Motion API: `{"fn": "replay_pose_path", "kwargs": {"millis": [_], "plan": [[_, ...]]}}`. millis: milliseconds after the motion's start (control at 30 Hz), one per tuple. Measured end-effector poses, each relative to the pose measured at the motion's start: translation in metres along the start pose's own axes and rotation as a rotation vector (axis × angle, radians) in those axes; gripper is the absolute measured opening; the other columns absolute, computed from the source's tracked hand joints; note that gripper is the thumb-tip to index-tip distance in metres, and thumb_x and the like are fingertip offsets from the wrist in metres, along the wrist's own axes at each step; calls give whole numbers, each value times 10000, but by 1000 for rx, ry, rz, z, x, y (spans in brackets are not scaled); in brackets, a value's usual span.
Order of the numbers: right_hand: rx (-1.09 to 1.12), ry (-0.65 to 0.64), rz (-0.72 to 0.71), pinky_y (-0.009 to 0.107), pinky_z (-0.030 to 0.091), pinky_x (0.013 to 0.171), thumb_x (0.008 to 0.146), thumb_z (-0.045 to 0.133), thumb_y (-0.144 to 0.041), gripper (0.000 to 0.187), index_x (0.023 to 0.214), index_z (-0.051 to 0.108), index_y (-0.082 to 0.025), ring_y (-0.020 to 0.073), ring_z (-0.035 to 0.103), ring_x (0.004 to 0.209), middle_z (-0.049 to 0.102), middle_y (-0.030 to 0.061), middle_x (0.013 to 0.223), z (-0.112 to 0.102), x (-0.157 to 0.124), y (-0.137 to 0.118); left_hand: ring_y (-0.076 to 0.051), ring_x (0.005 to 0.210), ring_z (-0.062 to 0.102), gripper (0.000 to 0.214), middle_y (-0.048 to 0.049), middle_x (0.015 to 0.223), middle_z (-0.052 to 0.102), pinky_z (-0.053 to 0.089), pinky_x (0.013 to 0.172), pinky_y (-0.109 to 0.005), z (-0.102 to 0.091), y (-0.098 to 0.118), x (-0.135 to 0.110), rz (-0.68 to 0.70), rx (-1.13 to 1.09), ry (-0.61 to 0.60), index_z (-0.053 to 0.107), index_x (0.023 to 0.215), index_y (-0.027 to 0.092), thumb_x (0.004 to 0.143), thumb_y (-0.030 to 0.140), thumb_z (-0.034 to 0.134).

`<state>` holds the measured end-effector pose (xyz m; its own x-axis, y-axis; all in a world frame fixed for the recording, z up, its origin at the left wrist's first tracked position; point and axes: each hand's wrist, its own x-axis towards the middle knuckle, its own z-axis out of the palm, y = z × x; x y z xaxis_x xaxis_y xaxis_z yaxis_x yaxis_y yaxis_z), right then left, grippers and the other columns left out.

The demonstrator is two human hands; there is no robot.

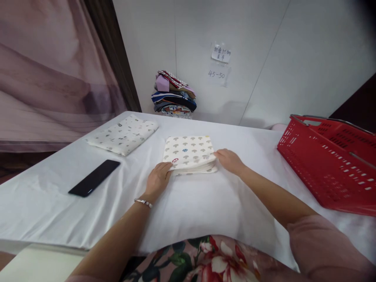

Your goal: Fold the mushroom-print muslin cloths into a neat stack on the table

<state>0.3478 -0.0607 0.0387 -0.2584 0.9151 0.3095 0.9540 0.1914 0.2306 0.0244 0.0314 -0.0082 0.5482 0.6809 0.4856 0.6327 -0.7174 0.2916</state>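
A folded cream cloth [189, 150] with grey mushroom prints lies in front of me on the white-covered table [199, 211]. Its layers show along the near edge, where the top one is slightly lifted. At the near left corner, my left hand [158, 179] grips the cloth between thumb and fingers. My right hand [230, 160] pinches the right edge. Both hands are closed on it. To the left, a second folded white cloth [125, 134] with small dark prints lies flat, apart from my hands.
A black phone [94, 178] lies on the left of the table. At the right stands a red plastic basket [329, 164] with a metal handle. Beyond the far edge, folded fabrics [174, 94] are stacked against the wall. Paper notes [221, 54] hang there, and a pink curtain [53, 70] is at left.
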Motion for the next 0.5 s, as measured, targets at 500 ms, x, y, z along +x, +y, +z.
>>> {"fn": "replay_pose_path", "kwargs": {"millis": [500], "plan": [[113,3,50,315,439,751,862,392,-89,362,1170,550,-194,211,523,946,599,78,1115,29,-31,-14,-209,1117,499,289,-51,1156,608,482,895,-355,-3,4,-3,-1,-24,-8,588,1109,202,886,231,406]]}}
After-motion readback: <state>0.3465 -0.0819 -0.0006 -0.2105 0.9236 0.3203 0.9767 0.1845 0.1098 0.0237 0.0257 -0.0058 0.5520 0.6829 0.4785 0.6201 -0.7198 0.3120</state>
